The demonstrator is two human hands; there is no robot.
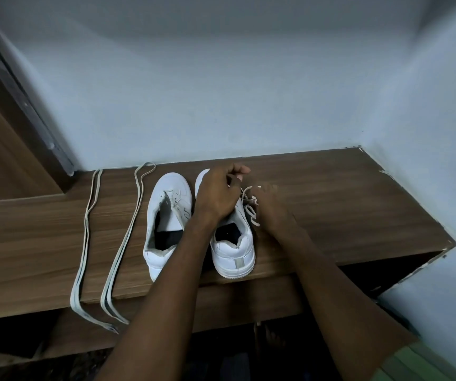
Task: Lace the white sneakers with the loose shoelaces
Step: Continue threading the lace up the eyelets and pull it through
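Two white sneakers stand side by side on a wooden shelf top, toes toward the wall. The left sneaker has no lace in it. The right sneaker has a white lace running through its eyelets. My left hand hovers over the right sneaker's toe with its fingers curled, pinching the lace. My right hand is at the sneaker's right side and grips the same lace; it is blurred. Two loose laces lie doubled on the shelf, one at far left, another beside the left sneaker.
A pale blue wall closes the shelf at the back and right. A brown wooden door stands at the left. The loose laces' ends hang over the shelf's front edge. Dark open space lies below the shelf.
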